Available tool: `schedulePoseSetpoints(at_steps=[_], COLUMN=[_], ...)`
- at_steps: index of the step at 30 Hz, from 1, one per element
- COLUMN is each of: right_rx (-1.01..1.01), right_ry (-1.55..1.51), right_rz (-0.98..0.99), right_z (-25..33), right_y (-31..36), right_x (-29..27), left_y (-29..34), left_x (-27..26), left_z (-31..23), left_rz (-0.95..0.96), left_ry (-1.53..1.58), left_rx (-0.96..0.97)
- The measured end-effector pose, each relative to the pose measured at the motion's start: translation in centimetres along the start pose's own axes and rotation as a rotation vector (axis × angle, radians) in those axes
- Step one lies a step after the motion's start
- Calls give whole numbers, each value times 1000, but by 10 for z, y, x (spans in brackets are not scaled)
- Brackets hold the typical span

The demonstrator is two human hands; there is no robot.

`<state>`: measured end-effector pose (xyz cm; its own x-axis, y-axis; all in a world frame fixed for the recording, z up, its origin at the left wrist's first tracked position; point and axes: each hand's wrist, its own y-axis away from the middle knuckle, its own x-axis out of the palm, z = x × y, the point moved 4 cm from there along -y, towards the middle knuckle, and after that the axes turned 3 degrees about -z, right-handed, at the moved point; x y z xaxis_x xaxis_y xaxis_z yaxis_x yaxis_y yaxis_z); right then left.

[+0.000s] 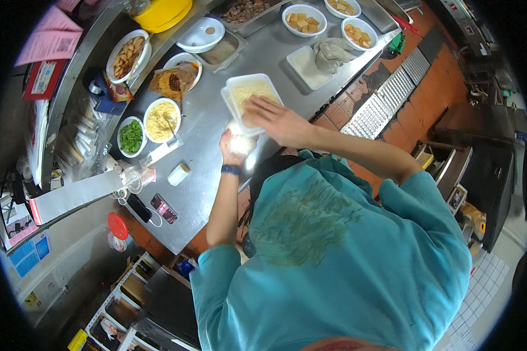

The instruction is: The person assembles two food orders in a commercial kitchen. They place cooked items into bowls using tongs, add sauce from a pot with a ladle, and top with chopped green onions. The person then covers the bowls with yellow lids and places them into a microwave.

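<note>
My left hand (233, 150), with a dark band on its wrist, curls round a white round thing (241, 143) close to the table edge. Blur and glare keep me from telling its kind. Right above it, my right hand (269, 120) reaches over a white rectangular tray (267, 79), its fingers stretched out across pale yellowish, fine-grained food (250, 89). The fingertips lie against this food or just over it. A second white tray edge (227, 100) shows beneath the first. My right palm is hidden.
Bowls of chopped greens (132, 138), yellow crumbly food (163, 120) and brown pieces (129, 57) line the left. Potato-like chunks fill bowls (304, 21) at the back. A cloth (332, 54) lies on a white tray (306, 68). A phone (164, 208) rests near the left corner.
</note>
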<state>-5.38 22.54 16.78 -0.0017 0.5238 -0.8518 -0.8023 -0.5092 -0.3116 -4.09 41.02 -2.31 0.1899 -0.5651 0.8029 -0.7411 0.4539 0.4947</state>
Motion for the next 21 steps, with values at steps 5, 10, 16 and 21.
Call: schedulePoseSetpoints(at_steps=[5,10,16,21], right_rx=[-107,-288,-210,233], right_ry=[78,60,-98,-188], right_rz=[-29,174,93,40], right_z=[-125,-184,-188,-218], right_y=[37,80,91,148], right_x=[18,57,38,-10], left_y=[-67,-36,-48,-108], left_x=[51,67,178,225], left_z=[34,47,27,52], left_rz=[-105,-463,-451,-508], left_ry=[-186,-306,-1383,-1847], left_rx=[-13,73,781,977])
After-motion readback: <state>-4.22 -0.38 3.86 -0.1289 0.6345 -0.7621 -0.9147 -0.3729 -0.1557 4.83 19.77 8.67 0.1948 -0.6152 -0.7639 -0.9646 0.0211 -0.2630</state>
